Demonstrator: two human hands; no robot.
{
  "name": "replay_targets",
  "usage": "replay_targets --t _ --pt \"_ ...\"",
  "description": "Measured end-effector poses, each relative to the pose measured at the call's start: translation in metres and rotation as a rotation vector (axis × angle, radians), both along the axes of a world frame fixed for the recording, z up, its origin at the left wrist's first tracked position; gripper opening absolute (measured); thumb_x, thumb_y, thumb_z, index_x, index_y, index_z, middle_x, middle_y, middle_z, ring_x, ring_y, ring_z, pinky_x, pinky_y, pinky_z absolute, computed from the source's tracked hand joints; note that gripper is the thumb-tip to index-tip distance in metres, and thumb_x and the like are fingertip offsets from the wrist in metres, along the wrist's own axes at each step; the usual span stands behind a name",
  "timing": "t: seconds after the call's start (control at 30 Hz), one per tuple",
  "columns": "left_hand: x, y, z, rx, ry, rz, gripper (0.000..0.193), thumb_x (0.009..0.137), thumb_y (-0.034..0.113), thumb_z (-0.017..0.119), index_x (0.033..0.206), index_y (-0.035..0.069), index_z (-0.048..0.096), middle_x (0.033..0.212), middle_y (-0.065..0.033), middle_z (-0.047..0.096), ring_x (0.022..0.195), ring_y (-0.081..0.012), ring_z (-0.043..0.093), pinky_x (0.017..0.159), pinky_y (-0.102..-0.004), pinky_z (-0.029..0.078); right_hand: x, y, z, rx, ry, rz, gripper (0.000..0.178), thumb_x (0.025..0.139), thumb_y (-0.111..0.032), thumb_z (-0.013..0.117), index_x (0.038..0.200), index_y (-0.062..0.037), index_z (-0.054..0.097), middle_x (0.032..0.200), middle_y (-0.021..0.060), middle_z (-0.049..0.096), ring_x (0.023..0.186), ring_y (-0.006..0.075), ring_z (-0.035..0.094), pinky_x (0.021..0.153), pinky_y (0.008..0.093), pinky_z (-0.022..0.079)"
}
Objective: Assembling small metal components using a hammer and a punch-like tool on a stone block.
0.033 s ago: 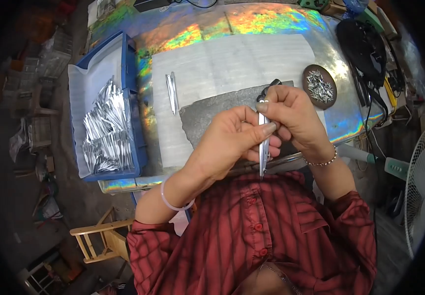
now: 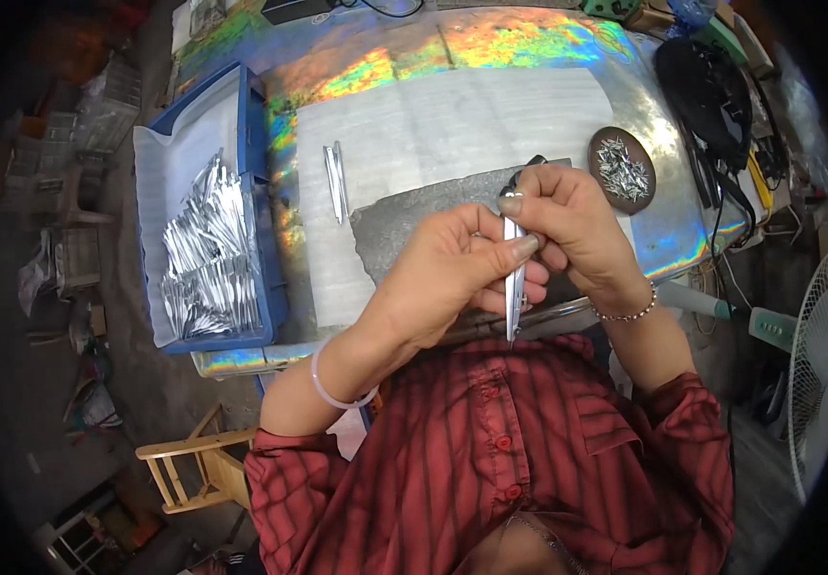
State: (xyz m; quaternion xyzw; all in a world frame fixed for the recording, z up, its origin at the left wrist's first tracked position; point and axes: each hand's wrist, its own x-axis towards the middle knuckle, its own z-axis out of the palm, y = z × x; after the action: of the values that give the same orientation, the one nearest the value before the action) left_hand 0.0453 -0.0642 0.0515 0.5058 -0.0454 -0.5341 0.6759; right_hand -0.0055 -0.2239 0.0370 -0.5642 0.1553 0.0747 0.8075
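Note:
A slim, pointed silver metal piece [image 2: 515, 302] stands nearly upright in the picture, its tip toward my shirt. My left hand [image 2: 452, 259] is closed around its middle, thumb on top. At its upper end my right hand [image 2: 567, 220] is closed, thumb and forefinger pinching there; any small part between those fingertips is hidden. A black, rounded object [image 2: 534, 165] shows just beyond the right fingers; its kind is unclear. Under the hands lies a dark grey slab [image 2: 390, 225] with a rough left edge. Two similar slim silver pieces [image 2: 335, 182] lie left of the slab.
At the left, a blue crate [image 2: 259, 125] lined with white sheet holds many silver pieces. A brown oval dish [image 2: 632, 203] of tiny metal parts sits at the right. White sheet [image 2: 452, 105] covers part of the shiny table. A black bag-like object [image 2: 706, 91] and a fan [image 2: 812, 364] are farther right.

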Motion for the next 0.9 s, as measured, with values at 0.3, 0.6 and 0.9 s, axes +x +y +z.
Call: replay_targets --t 0.3,0.6,0.9 --pt "0.010 -0.005 -0.003 -0.016 0.106 -0.029 0.018 0.086 0.016 0.059 0.084 0.001 0.050 0.085 -0.0147 0.064 0.073 -0.0200 0.066 0.058 -0.0267 0.055 0.002 -0.002 -0.010 0.078 0.012 -0.022 0.020 0.081 -0.016 0.063 0.067 -0.0052 0.054 0.057 -0.0013 0.050 0.040 0.0012 0.036 0.034 0.0169 0.024" --pt "0.021 -0.011 0.003 0.014 0.090 -0.142 0.018 0.086 0.015 0.059 0.088 -0.001 0.053 0.085 -0.0175 0.064 0.073 -0.0220 0.066 0.057 -0.0255 0.056 -0.003 0.005 -0.004 0.078 -0.079 -0.168 0.018 0.082 -0.012 0.062 0.068 -0.0062 0.052 0.058 -0.0014 0.052 0.041 0.0007 0.038 0.034 0.0161 0.025" --pt "0.024 -0.025 0.016 0.008 -0.043 -0.272 0.016 0.086 0.012 0.059 0.086 0.001 0.047 0.083 -0.0167 0.064 0.071 -0.0179 0.066 0.053 -0.0206 0.054 -0.021 0.005 -0.002 0.014 -0.151 -0.332 0.015 0.084 -0.011 0.060 0.071 -0.0072 0.052 0.058 -0.0028 0.052 0.040 0.0001 0.039 0.035 0.0150 0.026"
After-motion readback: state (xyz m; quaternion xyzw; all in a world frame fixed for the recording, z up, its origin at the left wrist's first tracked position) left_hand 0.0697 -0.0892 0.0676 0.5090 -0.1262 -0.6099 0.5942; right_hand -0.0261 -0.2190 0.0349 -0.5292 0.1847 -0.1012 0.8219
